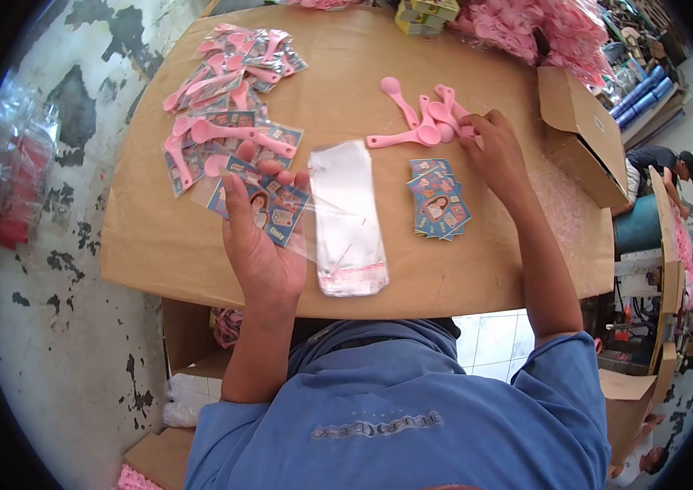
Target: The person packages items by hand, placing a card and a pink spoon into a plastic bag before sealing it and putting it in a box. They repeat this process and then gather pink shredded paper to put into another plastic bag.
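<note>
My left hand [261,237] is closed around a clear plastic bag with a blue printed card [285,214] in it, its thumb across the front. My right hand [489,151] is at the right side of a small heap of pink measuring spoons [426,135], its fingers pinched on one of them. Between my hands lies a stack of clear plastic bags [348,220]. A pile of blue printed cards [438,200] sits just below the spoons. Beyond my left hand are many bagged cards with pink spoons [232,131] on top or inside.
Brown paper covers the table [338,73]. An open cardboard box [579,135] stands at the right edge, with a heap of pink bagged items [538,37] behind it. Small yellow boxes [426,15] are at the far edge. A co-worker [661,167] bends over at the far right.
</note>
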